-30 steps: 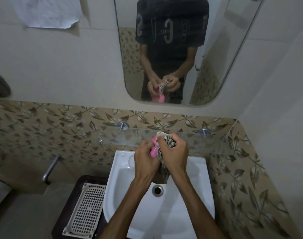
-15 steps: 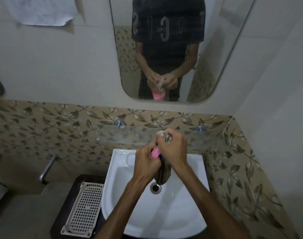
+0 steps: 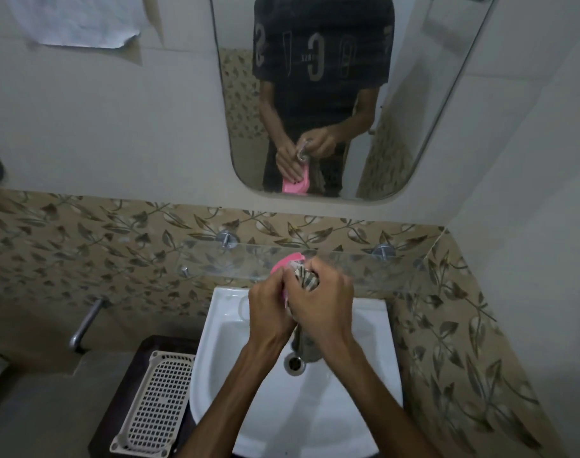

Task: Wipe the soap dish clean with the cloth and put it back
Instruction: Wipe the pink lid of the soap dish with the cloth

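Bathroom w/ leaf-pattern tile band, white basin [image 3: 374, 358] at bottom centre. Pink soap dish [image 3: 287, 262] sits centre frame, just over the basin, in front of the glass shelf [image 3: 397, 259]; left hand [image 3: 270, 312] curls round it, prob. to brace it and keep drips over the sink. Right hand [image 3: 325, 309] has fingers closed on the striped cloth [image 3: 307, 279], bunched vs. the dish, tail hanging toward the drain [image 3: 294, 363]. Judging by this, wiping's mid-way; dish not yet put back. Mirror [image 3: 430, 110] up top shows the same grip, plus shirt lettering, reversed & unreadable. White mesh tray [image 3: 156, 408] lower left, tap [image 3: 84, 325] left.
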